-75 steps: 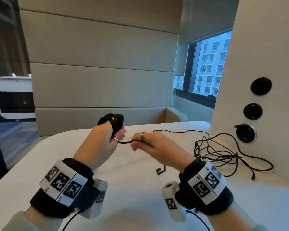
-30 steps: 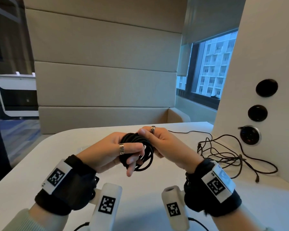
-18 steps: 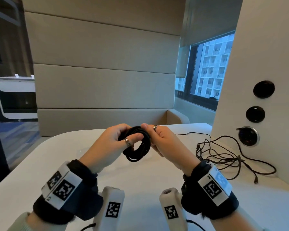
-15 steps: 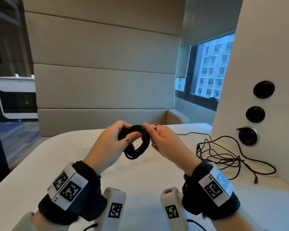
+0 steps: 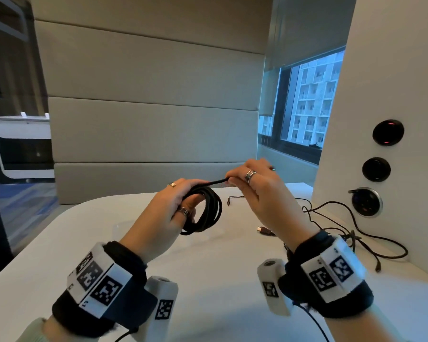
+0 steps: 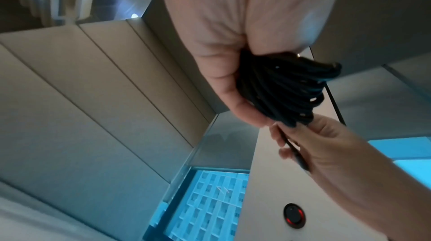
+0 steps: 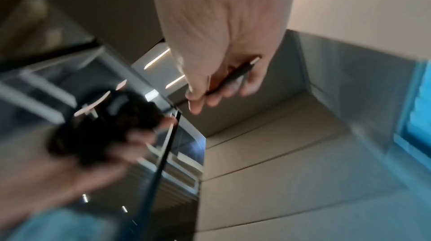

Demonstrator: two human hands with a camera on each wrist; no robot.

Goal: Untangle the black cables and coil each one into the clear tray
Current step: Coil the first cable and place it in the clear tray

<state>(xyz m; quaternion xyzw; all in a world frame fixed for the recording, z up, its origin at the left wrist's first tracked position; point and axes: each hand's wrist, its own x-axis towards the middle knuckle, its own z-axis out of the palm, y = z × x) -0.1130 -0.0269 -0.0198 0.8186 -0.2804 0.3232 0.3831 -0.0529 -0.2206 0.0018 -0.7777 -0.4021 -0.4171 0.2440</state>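
My left hand [image 5: 181, 203] grips a coiled black cable [image 5: 209, 211] above the table, with the loops hanging from its fingers. From the top of the coil a short free end [image 5: 218, 181] runs right to my right hand [image 5: 236, 180], which pinches it. In the left wrist view the coil [image 6: 279, 88] lies against my palm, and the right hand [image 6: 310, 140] holds the tail. The right wrist view is blurred; the fingers [image 7: 224, 86] curl round the plug end. A tangle of black cables [image 5: 331, 225] lies on the table to the right. The clear tray [image 5: 124, 229] shows faintly under the coil.
The white table [image 5: 208, 267] has a rounded far edge. A white panel with round sockets [image 5: 367, 202] stands at the right, and one cable is plugged into it. Loose plugs [image 5: 263, 230] lie near my right wrist. A padded wall is behind.
Both hands were closed together on the coil. Now my right hand has drawn the free end out to the right and upward, while the left hand keeps the coil.
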